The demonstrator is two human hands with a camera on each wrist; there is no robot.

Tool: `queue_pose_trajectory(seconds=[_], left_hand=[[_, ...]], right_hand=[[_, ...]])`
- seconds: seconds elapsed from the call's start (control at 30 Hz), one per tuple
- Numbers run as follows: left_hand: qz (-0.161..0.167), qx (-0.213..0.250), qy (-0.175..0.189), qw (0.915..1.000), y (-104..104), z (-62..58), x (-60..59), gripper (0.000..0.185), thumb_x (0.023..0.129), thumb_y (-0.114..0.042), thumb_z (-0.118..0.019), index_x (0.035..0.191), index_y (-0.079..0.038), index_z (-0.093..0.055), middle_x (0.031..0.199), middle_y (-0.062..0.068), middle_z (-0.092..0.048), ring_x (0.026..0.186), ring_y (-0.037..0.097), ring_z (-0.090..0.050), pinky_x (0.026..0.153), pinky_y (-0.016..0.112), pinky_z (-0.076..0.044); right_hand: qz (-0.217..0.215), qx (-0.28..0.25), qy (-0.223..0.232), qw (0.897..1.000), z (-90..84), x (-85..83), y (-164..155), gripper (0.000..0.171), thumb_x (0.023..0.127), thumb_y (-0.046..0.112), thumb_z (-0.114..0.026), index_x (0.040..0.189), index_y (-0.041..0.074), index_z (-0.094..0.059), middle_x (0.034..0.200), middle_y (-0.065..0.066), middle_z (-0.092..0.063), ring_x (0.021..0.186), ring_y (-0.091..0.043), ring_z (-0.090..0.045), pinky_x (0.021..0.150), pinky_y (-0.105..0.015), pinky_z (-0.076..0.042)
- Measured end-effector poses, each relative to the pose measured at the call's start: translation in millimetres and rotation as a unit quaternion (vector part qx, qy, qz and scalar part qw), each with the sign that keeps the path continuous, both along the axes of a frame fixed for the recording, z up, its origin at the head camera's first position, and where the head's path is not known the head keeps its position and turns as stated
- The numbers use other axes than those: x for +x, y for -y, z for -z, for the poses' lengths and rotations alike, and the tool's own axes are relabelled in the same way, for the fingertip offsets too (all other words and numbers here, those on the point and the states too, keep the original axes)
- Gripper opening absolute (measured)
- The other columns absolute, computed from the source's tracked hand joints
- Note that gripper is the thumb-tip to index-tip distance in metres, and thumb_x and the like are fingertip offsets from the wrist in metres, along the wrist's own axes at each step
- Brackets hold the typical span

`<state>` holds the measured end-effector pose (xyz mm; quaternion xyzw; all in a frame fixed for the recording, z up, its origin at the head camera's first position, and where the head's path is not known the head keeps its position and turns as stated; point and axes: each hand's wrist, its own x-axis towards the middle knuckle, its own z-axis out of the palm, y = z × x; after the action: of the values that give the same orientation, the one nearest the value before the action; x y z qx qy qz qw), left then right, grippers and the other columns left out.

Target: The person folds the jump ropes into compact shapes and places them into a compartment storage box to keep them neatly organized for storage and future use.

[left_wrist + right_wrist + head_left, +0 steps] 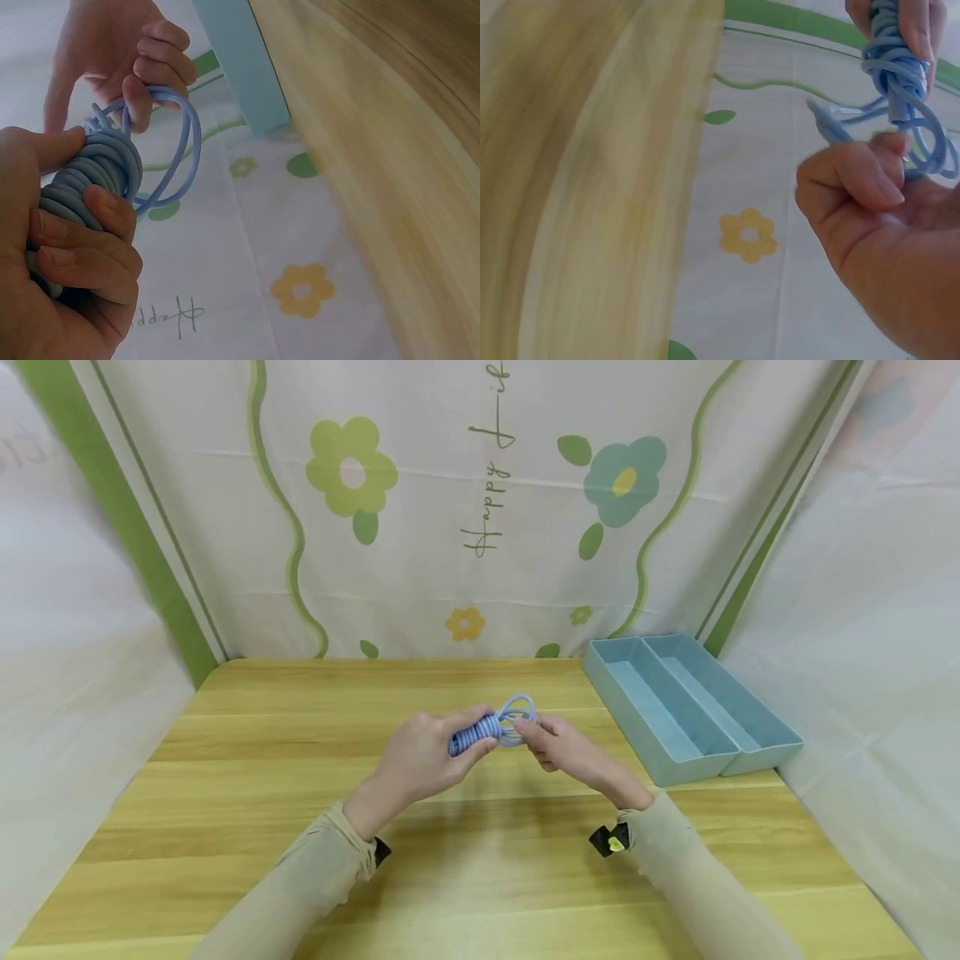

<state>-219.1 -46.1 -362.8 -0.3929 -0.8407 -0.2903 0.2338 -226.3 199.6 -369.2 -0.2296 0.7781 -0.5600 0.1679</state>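
Observation:
A light-blue cord (476,735) is wound into a tight bundle with loose loops at its right end, held above the middle of the table. My left hand (423,750) grips the wound part, and the left wrist view shows its fingers curled around the coils (94,176). At the looped end, my right hand (564,748) pinches a loop between thumb and finger. Seen in the right wrist view, the loops (930,146) spread out past the right hand's fingertips. The left palm hides part of the bundle.
A pale-blue tray with two long compartments (660,768) stands at the table's back right. The wooden table (262,793) is bounded by white fabric walls, and the back one (420,577) carries printed flowers. Dark straps with small devices (609,841) sit at the wrists.

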Motion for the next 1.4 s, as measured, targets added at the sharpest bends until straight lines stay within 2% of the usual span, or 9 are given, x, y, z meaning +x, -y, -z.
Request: queue_pose_trajectory(seconds=[0.17, 0.4, 0.57, 0.77, 1.0, 1.07, 1.17, 1.3, 1.4], left_hand=[[-0.004, 0.0, 0.002, 1.0, -1.2, -0.2, -0.5, 0.041, 0.093, -0.037, -0.07, 0.125, -0.013, -0.069, 0.061, -0.006, -0.058, 0.038, 0.0, -0.034, 0.035, 0.019, -0.031], [-0.002, -0.005, 0.015, 0.9999, -2.0, 3.6, -2.1, 0.044, 0.092, -0.04, -0.07, 0.126, -0.012, -0.069, 0.062, -0.005, -0.058, 0.039, -0.001, -0.035, 0.037, 0.019, -0.032], [-0.009, -0.005, 0.019, 0.9998, -1.8, 6.8, -2.4, 0.044, 0.092, -0.04, -0.069, 0.126, -0.012, -0.069, 0.056, -0.01, -0.05, 0.038, 0.0, -0.032, 0.037, 0.02, -0.031], [-0.023, -0.009, 0.008, 0.9997, -4.2, 6.5, -1.3, 0.043, 0.093, -0.04, -0.068, 0.126, -0.013, -0.069, 0.059, -0.007, -0.054, 0.039, 0.001, -0.033, 0.037, 0.021, -0.031], [-0.021, -0.008, 0.005, 0.9997, -8.4, 9.2, -1.0, 0.041, 0.092, -0.039, -0.07, 0.124, -0.013, -0.07, 0.067, -0.004, -0.064, 0.043, 0.0, -0.04, 0.039, 0.019, -0.034], [-0.022, -0.013, 0.004, 0.9997, -9.2, 11.0, -0.9, 0.04, 0.092, -0.038, -0.07, 0.124, -0.014, -0.07, 0.066, -0.005, -0.063, 0.043, 0.0, -0.04, 0.039, 0.019, -0.034], [-0.025, -0.021, 0.006, 0.9994, -10.0, 14.0, -0.8, 0.039, 0.093, -0.039, -0.069, 0.124, -0.015, -0.07, 0.065, -0.006, -0.062, 0.042, 0.0, -0.04, 0.039, 0.019, -0.034], [-0.033, -0.031, 0.01, 0.999, -11.6, 16.4, -0.6, 0.04, 0.093, -0.041, -0.068, 0.125, -0.016, -0.069, 0.067, -0.005, -0.063, 0.041, 0.0, -0.04, 0.038, 0.018, -0.033], [-0.045, -0.042, 0.011, 0.998, -12.8, 17.1, -1.0, 0.041, 0.094, -0.041, -0.067, 0.126, -0.016, -0.068, 0.066, -0.005, -0.062, 0.04, 0.0, -0.039, 0.037, 0.019, -0.032]], right_hand=[[0.004, -0.037, 0.005, 0.999, 6.0, -4.8, 4.2, 0.059, 0.105, 0.046, -0.039, 0.077, -0.006, -0.047, 0.059, -0.004, -0.026, 0.051, -0.013, -0.02, 0.049, -0.024, -0.021], [-0.033, -0.085, 0.021, 0.996, 8.9, -4.3, 5.7, 0.048, 0.105, 0.033, -0.036, 0.08, -0.008, -0.039, 0.066, -0.009, -0.034, 0.055, -0.015, -0.028, 0.05, -0.025, -0.024], [0.039, -0.011, -0.031, 0.999, 7.0, 1.9, 10.2, 0.03, 0.103, 0.029, -0.051, 0.094, 0.001, -0.06, 0.061, -0.001, -0.035, 0.049, -0.013, -0.028, 0.046, -0.024, -0.026], [0.164, 0.055, -0.109, 0.979, 4.9, 9.8, 20.4, 0.038, 0.101, 0.042, -0.054, 0.084, 0.009, -0.065, 0.06, -0.002, -0.044, 0.048, -0.015, -0.034, 0.042, -0.027, -0.031], [0.253, 0.075, -0.249, 0.932, 10.7, 15.1, 23.7, 0.023, 0.099, 0.033, -0.059, 0.095, 0.013, -0.07, 0.077, -0.002, -0.057, 0.06, -0.018, -0.048, 0.047, -0.031, -0.041], [0.27, 0.071, -0.309, 0.909, 12.5, 15.2, 24.0, 0.016, 0.095, 0.024, -0.067, 0.102, 0.01, -0.069, 0.09, -0.004, -0.056, 0.072, -0.02, -0.052, 0.052, -0.033, -0.046], [0.287, 0.057, -0.408, 0.865, 14.6, 13.2, 23.8, 0.026, 0.085, 0.012, -0.076, 0.109, 0.006, -0.066, 0.099, -0.009, -0.051, 0.082, -0.025, -0.051, 0.056, -0.036, -0.047], [0.288, 0.043, -0.513, 0.808, 14.7, 9.6, 21.7, 0.022, 0.078, 0.004, -0.081, 0.096, 0.002, -0.07, 0.097, -0.013, -0.048, 0.083, -0.028, -0.046, 0.064, -0.036, -0.041], [0.273, 0.036, -0.542, 0.794, 12.5, 8.1, 19.6, 0.013, 0.077, 0.0, -0.082, 0.086, 0.001, -0.072, 0.089, -0.011, -0.05, 0.081, -0.027, -0.045, 0.068, -0.036, -0.036]])
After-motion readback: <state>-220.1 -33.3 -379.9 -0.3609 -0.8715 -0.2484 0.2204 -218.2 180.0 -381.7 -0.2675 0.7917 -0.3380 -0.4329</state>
